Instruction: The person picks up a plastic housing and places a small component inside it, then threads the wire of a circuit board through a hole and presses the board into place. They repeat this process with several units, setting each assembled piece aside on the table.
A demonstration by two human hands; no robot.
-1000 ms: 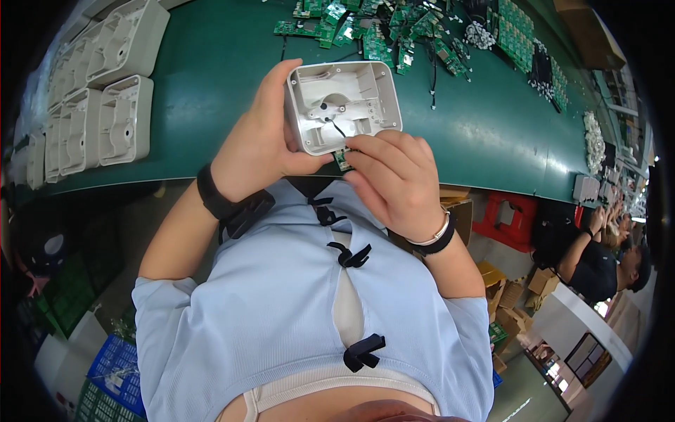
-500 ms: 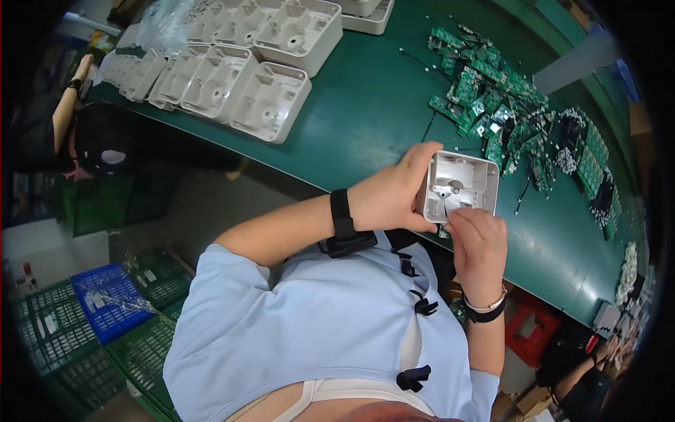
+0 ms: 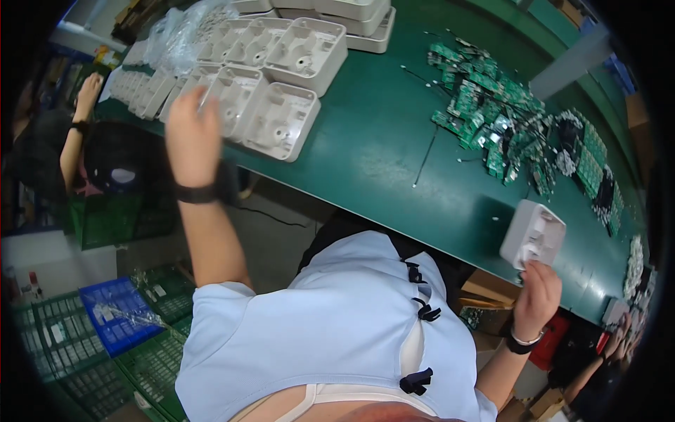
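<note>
At the right, my right hand (image 3: 538, 299) pinches the lower rim of a white plastic housing (image 3: 529, 235). The box is tilted, its hollow side facing right, at the table's near edge. Far to the left my left hand (image 3: 193, 141) is raised, blurred by motion, with thumb and fingers apart and no item visible in it. Behind and beside it stand rows of similar open white housings (image 3: 281, 121), with moulded posts inside.
A heap of green circuit boards (image 3: 485, 105) with wires lies on the green table (image 3: 380, 141). More boards are stacked at the right. A plastic bag (image 3: 176, 35) rests at the far left. Crates (image 3: 119, 316) stand below left. Other people's arms (image 3: 74, 141) show at both sides.
My left hand has let go of the housing and swung left to the rows of housings. My right hand has carried the housing to the right and tilted it.
</note>
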